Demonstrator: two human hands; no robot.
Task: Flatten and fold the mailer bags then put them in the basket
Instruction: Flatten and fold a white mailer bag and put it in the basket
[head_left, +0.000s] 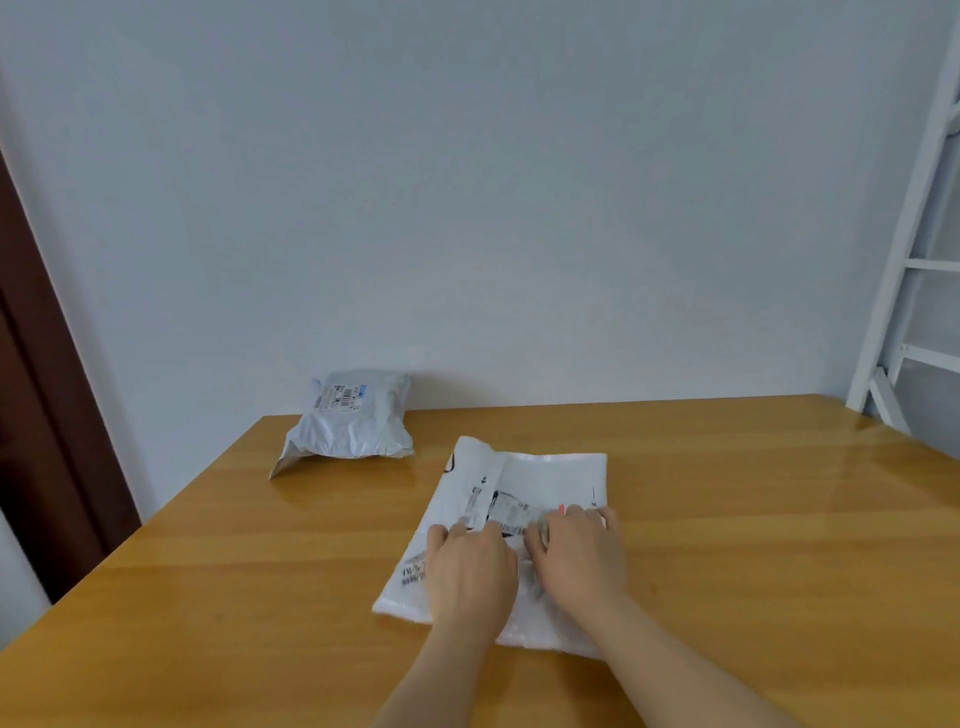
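White plastic, printed with black shipping text: the mailer bag (519, 525) lies flat on the wooden tabletop (727, 519), directly under your two hands. Its long axis runs away from you and tilts slightly to the right, so its far short edge points toward the wall (467, 182). One lengthwise flap appears already turned over the bag's middle; its edge shows as a line running from the far edge down toward your hands.

Your left hand (470, 569) rests palm down on the near left part of the bag, fingers extended and pressing, gripping nothing. Your right hand (576, 551) lies just beside it on the bag's right half, fingers likewise spread flat on the plastic, holding nothing. The two hands nearly touch over the bag's midline.

A judgement: the step in hand is flattening, and the coming fold likely turns on that long axis. Each hand sits nearest its own side edge; the far short edge lies beyond both.

A second mailer bag (353, 415), grey-white and still puffed, sits well beyond the first bag and to its left, against the wall, nearer your left hand. Beyond the first bag to the right stands a white ladder frame (904, 291). No basket is in view.
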